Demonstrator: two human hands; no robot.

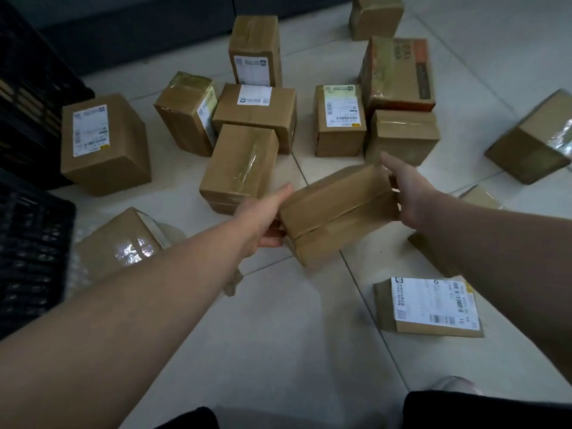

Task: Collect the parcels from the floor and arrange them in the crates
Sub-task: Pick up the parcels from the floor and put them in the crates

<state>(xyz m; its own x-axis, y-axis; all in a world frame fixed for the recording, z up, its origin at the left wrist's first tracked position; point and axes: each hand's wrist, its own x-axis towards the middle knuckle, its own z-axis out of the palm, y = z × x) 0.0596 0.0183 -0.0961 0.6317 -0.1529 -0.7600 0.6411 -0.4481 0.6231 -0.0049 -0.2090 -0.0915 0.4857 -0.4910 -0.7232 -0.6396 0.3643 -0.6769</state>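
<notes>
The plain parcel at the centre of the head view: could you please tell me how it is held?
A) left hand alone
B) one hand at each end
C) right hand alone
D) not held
B: the left hand grips one end of the parcel, the right hand the other.

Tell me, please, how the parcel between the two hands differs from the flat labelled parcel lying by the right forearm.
The held parcel is gripped at its ends by the left hand and right hand and sits tilted; the flat parcel lies untouched on the floor. The held parcel shows only bare taped cardboard; the flat parcel shows a large white label. Both are brown cardboard boxes.
</notes>
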